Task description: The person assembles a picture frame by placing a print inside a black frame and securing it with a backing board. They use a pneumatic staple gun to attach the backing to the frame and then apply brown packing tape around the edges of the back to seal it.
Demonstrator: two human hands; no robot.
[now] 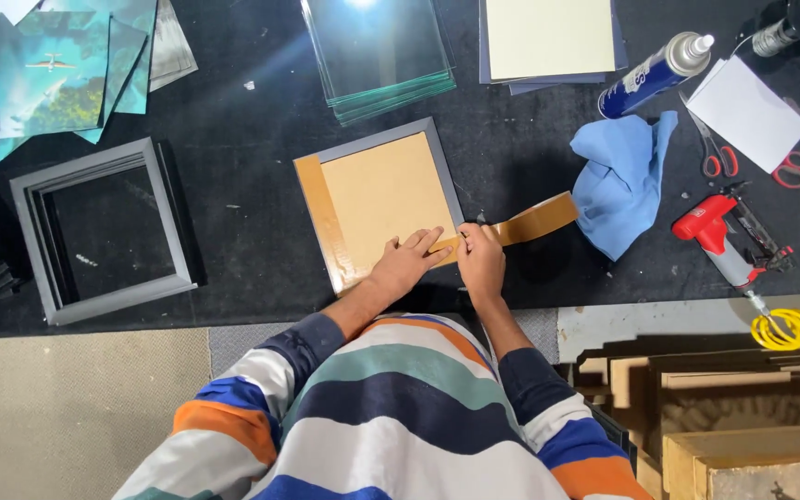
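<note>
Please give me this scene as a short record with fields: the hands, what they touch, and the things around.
left hand: flat on the frame back, pressing brown tape at its lower edge
right hand: on the tape at the frame's lower right corner
tape: one strip already down the frame's left edge; a loose end runs right toward the blue cloth
surface: black table
left side: empty frames, prints
top: glass panes, spray can
right side: scissors, red tool

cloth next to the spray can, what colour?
Light blue. The cloth shows best in the head view, right of the frame.
</note>
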